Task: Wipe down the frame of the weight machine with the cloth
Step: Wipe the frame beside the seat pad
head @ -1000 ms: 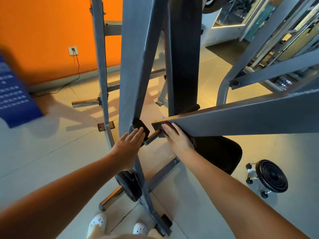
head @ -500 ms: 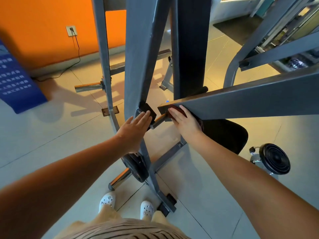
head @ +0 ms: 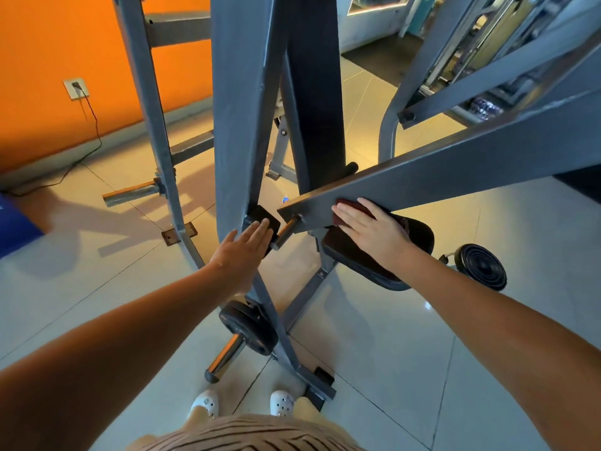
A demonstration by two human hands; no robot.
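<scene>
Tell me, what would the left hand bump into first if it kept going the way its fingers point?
Probably the small black block on the grey upright post. The left hand has its fingertips right at it, perhaps touching.

This place is a gym. A tall grey steel frame [head: 240,109] of a weight machine stands on a tiled floor [head: 390,353]. It has a black weight plate [head: 248,327] on a chrome peg [head: 224,358] low at its base, and a black padded seat [head: 351,258] is beside it. A round black disc [head: 481,266] lies at the right. More grey machines [head: 487,37] stand behind. The wall [head: 48,60] is orange.
</scene>
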